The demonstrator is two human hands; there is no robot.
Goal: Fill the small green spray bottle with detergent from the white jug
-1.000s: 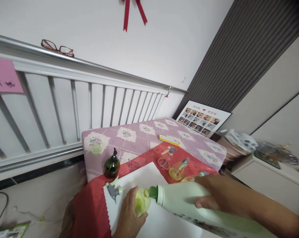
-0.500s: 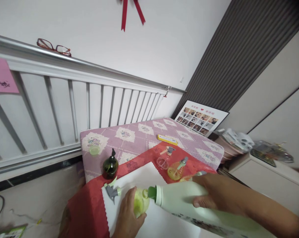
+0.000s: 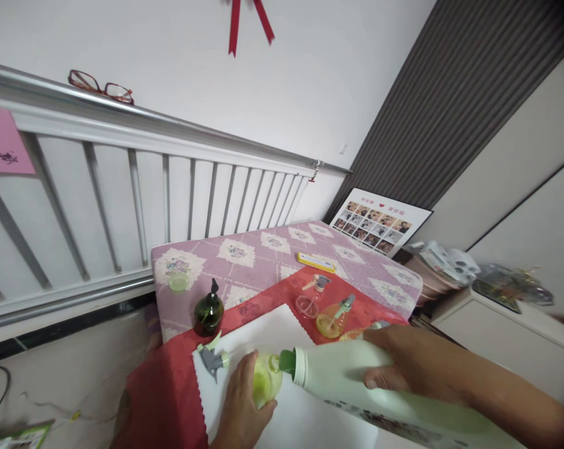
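1. Head view: the right hand (image 3: pixel 410 368) is wrapped around the shoulder of a large white jug (image 3: pixel 356 386), tipped nearly flat, its green spout (image 3: pixel 286 363) meeting the mouth of a small yellow-green bottle (image 3: pixel 266 380).
2. The left hand (image 3: pixel 239 405) grips that small bottle from below on the white mat (image 3: pixel 263 330) at the near edge of the counter (image 3: pixel 263 249).
3. The jug looks heavy and smooth-walled, so a grip near its shoulder seems steadiest. The small bottle is probably light and easily tipped, best clasped round its belly.
4. A loose grey spray head (image 3: pixel 211 360) lies just beside the small bottle; a dark green bottle (image 3: pixel 208 313) stands towards the left edge.
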